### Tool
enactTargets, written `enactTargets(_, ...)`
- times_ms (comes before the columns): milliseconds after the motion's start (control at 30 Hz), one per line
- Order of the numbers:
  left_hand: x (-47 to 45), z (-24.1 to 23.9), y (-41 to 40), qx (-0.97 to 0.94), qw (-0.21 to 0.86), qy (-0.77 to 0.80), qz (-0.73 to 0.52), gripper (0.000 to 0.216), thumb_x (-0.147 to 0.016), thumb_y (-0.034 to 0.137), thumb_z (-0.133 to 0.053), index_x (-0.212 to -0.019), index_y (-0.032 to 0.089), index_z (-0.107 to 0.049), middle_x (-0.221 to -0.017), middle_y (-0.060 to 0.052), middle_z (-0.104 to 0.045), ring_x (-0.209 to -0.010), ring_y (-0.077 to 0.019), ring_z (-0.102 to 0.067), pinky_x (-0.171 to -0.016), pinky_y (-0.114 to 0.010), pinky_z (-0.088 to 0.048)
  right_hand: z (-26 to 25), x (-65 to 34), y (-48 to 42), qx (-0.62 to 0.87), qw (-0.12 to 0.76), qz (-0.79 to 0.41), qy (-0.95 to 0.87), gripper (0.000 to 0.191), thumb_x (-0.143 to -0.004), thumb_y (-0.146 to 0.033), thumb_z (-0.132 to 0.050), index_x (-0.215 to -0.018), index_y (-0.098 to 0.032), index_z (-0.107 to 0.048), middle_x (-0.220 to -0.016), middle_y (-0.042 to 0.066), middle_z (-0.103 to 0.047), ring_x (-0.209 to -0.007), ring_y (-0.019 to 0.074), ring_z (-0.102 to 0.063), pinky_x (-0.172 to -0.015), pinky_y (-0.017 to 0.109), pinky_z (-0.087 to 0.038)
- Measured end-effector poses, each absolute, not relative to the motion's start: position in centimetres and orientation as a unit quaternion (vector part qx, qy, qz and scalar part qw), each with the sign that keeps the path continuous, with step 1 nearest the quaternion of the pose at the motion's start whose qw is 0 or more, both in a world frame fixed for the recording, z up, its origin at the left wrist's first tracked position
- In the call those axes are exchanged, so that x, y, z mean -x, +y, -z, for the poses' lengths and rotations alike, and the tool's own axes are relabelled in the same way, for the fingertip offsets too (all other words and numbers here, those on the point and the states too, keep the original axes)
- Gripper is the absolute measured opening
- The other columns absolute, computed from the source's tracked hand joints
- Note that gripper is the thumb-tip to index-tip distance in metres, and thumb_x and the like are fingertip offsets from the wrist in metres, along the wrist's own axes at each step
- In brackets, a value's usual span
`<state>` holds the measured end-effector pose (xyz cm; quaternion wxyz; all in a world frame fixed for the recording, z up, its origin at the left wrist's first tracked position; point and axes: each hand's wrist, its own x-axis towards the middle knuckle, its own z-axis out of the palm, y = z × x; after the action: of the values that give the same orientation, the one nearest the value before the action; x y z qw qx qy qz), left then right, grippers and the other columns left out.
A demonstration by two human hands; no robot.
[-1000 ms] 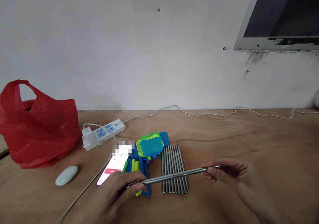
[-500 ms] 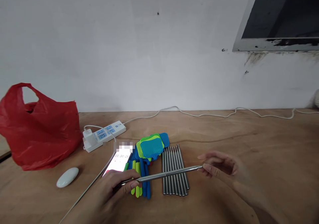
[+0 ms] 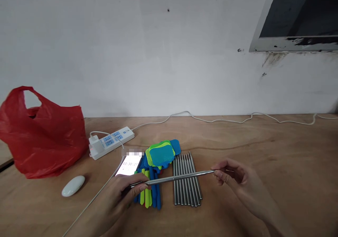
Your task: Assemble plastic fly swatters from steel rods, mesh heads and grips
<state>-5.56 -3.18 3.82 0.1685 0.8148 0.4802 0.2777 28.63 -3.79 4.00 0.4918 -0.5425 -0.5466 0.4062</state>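
Observation:
A slim silver telescopic metal rod [image 3: 174,178] is held almost level above the table, its right end slightly higher and thinner. My left hand [image 3: 123,194] is closed around its left part, thumb in front. At the other end, my right hand [image 3: 233,179] pinches the thin tip between thumb and fingers. Below the rod lie several similar metal rods [image 3: 186,191] side by side. Left of them are blue and yellow-green plastic handles [image 3: 146,194], partly hidden by my left hand. Behind the handles sits a pile of blue and green mesh fly swatter heads [image 3: 161,155].
A lit phone [image 3: 128,165] showing a timer lies behind my left hand. Farther left are a white power strip [image 3: 112,143], a white oval mouse-like object [image 3: 73,186] and a red plastic bag [image 3: 44,135]. A white cable [image 3: 216,120] runs along the wall.
The rod's right end and my right hand have risen slightly. Both hands keep their hold on the rod. The whole view has shifted a little.

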Motion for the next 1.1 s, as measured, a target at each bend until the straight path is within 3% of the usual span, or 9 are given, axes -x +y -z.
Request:
enactTargets(167, 5.6, -3.6, -3.4, -0.811, 0.167, 0.486, -0.279, 0.032, -0.097, 0.054, -0.053, -0.105, 0.032, -0.075, -0.089, 0.000, -0.077, -0.076, -0.0203, -0.070, -0.070, -0.026, -0.054, -3.5, -26.3, -4.1, 0.522, 0.499, -0.435, -0.538, 0.030, -0.070, -0.050, -0.078, -0.070, -0.021, -0.069, -0.062, 0.000, -0.065, -0.055, 0.0169, -0.062, -0.056, 0.031, -0.053)
enactTargets(467, 0.6, -3.3, -3.7, -0.820, 0.272, 0.466, -0.190, 0.032, -0.104, 0.042, -0.041, -0.097, 0.027, -0.069, -0.083, 0.001, -0.070, -0.078, -0.0190, -0.063, -0.070, -0.026, -0.045, -2.5, -24.4, -4.8, 0.505, 0.482, -0.470, -0.540, 0.027, -0.078, -0.046, -0.074, -0.074, -0.020, -0.067, -0.065, -0.001, -0.062, -0.057, 0.0151, -0.062, -0.054, 0.026, -0.051)
enactTargets(667, -1.6, -3.4, -4.4, -0.804, 0.328, 0.458, -0.194, 0.035, -0.105, 0.046, -0.037, -0.099, 0.026, -0.065, -0.086, 0.000, -0.067, -0.080, -0.0199, -0.060, -0.073, -0.028, -0.045, -3.3, -25.8, -5.3, 0.450, 0.481, -0.524, -0.541, 0.024, -0.091, -0.047, -0.066, -0.093, -0.024, -0.064, -0.072, -0.001, -0.068, -0.065, 0.0142, -0.065, -0.062, 0.025, -0.055)
enactTargets(800, -2.2, -3.5, -4.8, -0.805, 0.345, 0.443, -0.190, 0.033, -0.106, 0.045, -0.037, -0.105, 0.028, -0.065, -0.093, 0.001, -0.070, -0.088, -0.0201, -0.063, -0.078, -0.028, -0.046, -3.8, -26.1, -5.5, 0.448, 0.461, -0.547, -0.536, 0.029, -0.088, -0.051, -0.069, -0.095, -0.022, -0.069, -0.072, 0.001, -0.069, -0.065, 0.0151, -0.065, -0.061, 0.026, -0.056)
enactTargets(933, -1.6, -3.3, -4.0, -0.813, 0.302, 0.444, -0.226, 0.026, -0.105, 0.040, -0.042, -0.116, 0.028, -0.062, -0.112, -0.001, -0.071, -0.098, -0.0214, -0.065, -0.083, -0.030, -0.049, -4.1, -27.1, -5.2, 0.497, 0.526, -0.476, -0.499, 0.037, -0.076, -0.055, -0.078, -0.084, -0.020, -0.071, -0.063, 0.001, -0.067, -0.056, 0.0149, -0.062, -0.054, 0.025, -0.054)
enactTargets(1100, -0.9, -2.4, -3.2, -0.820, 0.254, 0.473, -0.198, 0.023, -0.104, 0.036, -0.044, -0.108, 0.026, -0.064, -0.107, -0.001, -0.071, -0.096, -0.0222, -0.066, -0.083, -0.033, -0.049, -4.0, -29.3, -5.3, 0.587, 0.573, -0.334, -0.465, 0.038, -0.071, -0.056, -0.079, -0.081, -0.020, -0.073, -0.058, 0.001, -0.061, -0.052, 0.0151, -0.057, -0.046, 0.023, -0.048)
